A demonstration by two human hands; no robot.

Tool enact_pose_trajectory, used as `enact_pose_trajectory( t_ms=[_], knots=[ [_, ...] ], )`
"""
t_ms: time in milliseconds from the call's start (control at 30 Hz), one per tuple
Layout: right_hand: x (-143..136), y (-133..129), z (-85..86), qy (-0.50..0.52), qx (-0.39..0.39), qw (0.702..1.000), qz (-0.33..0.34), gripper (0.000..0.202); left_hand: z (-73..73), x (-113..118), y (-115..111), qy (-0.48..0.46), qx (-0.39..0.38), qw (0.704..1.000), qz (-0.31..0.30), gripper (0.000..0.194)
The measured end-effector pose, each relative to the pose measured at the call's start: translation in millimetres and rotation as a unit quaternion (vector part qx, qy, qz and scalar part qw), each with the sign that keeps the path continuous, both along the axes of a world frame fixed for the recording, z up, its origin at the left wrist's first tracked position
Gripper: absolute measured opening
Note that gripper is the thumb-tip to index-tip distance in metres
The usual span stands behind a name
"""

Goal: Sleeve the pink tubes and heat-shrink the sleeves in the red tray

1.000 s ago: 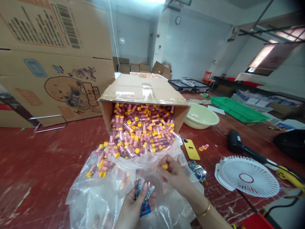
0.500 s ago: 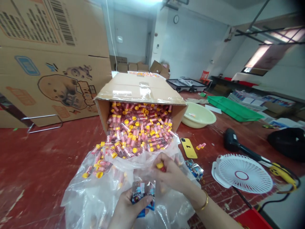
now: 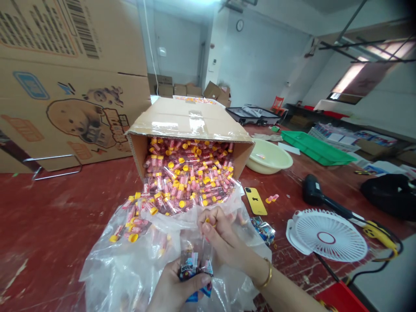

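My left hand point(image 3: 177, 284) grips small blue printed packets point(image 3: 188, 265) with clear upper parts, its thumb laid across their lower ends. Just above and to the right, my right hand point(image 3: 219, 232) pinches a small yellow-capped tube point(image 3: 209, 222); the fingers cover most of it. Clear film or plastic runs down from those fingers to the packets, and I cannot tell which piece it belongs to. Behind the hands, a cardboard box point(image 3: 191, 119) lies on its side, full of pink tubes with yellow caps point(image 3: 185, 182). Some spill onto a translucent plastic sheet point(image 3: 123, 268) beneath my hands.
To the right lie a yellow phone point(image 3: 256, 201), blue packets point(image 3: 264, 230), a white fan point(image 3: 326, 236) and a black corded tool point(image 3: 313, 190). A pale bowl point(image 3: 269, 158) and green tray point(image 3: 316, 148) stand farther back. A large printed carton point(image 3: 71, 95) rises at left.
My right hand has shifted slightly left and down, turning so the yellow cap shows between thumb and fingers. The left hand still holds the packets, whose tops are now spread apart more.
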State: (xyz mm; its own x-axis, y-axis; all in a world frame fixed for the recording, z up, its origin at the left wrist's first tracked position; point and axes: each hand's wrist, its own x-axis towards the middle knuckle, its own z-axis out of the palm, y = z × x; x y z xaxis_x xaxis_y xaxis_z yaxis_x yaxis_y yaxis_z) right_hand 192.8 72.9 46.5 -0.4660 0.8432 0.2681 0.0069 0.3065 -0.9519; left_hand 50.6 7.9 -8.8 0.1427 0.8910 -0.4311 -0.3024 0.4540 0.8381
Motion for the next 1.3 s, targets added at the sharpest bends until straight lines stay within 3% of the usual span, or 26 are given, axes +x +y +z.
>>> enact_pose_trajectory(
  t_ms=[200, 333, 433, 500, 700, 767, 867, 933, 1033, 1167, 1300],
  knots=[
    [-4.0, -10.5, -17.7, 0.065, -0.006, 0.996, -0.056, 0.023, 10.4, 2.7, -1.1, -0.035, -0.048, 0.998, 0.015, 0.044],
    [-0.4, -16.5, -26.8, 0.078, 0.096, 0.987, -0.106, 0.019, 9.9, 1.8, -3.2, -0.026, -0.063, 0.998, 0.004, 0.046],
    [1.8, -21.5, -32.3, 0.042, 0.156, 0.984, -0.072, 0.018, 10.3, 1.3, -5.3, -0.046, -0.082, 0.996, -0.004, 0.043],
    [1.1, -22.7, -34.7, 0.047, 0.129, 0.989, -0.064, 0.020, 12.0, 1.3, -6.1, -0.059, -0.088, 0.994, -0.010, 0.042],
    [4.9, -11.1, -29.8, 0.122, -0.076, 0.984, -0.102, 0.027, 13.3, -0.2, -4.8, -0.012, -0.084, 0.996, 0.007, 0.049],
    [12.6, -7.1, -25.5, 0.054, -0.105, 0.990, -0.082, 0.029, 11.8, -1.5, -4.1, 0.011, -0.075, 0.997, 0.015, 0.051],
    [24.1, -5.8, -22.4, -0.088, -0.127, 0.988, -0.002, 0.031, 9.8, -2.9, -3.8, 0.027, -0.043, 0.999, 0.001, 0.045],
    [28.3, -7.0, -24.4, -0.119, -0.185, 0.975, 0.037, 0.031, 9.3, -3.1, -4.2, 0.040, -0.027, 0.999, -0.014, 0.046],
    [30.6, -8.4, -30.2, -0.115, -0.262, 0.958, 0.031, 0.034, 8.2, -3.0, -4.7, 0.066, -0.024, 0.997, -0.028, 0.048],
    [33.1, -7.3, -32.6, -0.144, -0.228, 0.963, -0.005, 0.031, 3.6, -3.7, -2.7, 0.124, -0.014, 0.992, -0.016, 0.056],
    [39.0, -4.2, -25.5, -0.170, -0.137, 0.976, 0.011, 0.026, -1.6, -4.7, 2.3, 0.105, -0.039, 0.994, -0.019, 0.056]
  ],
)
